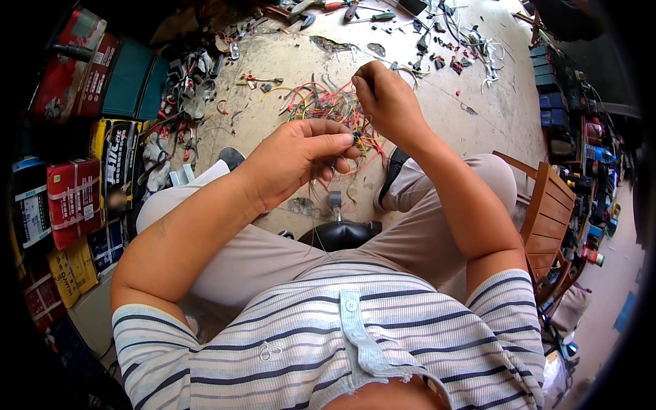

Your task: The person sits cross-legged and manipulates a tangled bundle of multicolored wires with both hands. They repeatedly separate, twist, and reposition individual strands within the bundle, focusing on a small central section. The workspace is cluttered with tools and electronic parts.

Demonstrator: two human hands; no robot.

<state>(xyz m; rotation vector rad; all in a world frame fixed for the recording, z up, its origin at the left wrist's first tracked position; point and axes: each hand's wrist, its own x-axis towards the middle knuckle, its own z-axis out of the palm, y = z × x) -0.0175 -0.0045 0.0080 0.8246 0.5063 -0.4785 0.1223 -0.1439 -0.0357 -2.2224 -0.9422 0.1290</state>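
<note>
Between my thumb and fingers, my left hand [301, 154] pinches a small black piece [356, 138], seemingly with thin wires on it; its exact kind is too small to tell. My right hand [388, 96] is raised just above and to the right, its fingers curled closed. Whatever those fingers hold, if anything, is hidden. Beneath both hands a tangle of red, yellow and dark wires [321, 102] lies on the floor. Below my left hand, thin strands hang down toward my lap.
Boxes, including a yellow-and-black one [121, 160] and a red one [72, 198], are stacked at left. Scrap parts [195, 99] line the floor beside them. Screwdrivers [372, 16] and clippings [456, 63] lie at the far side. At right stands a wooden chair [547, 212].
</note>
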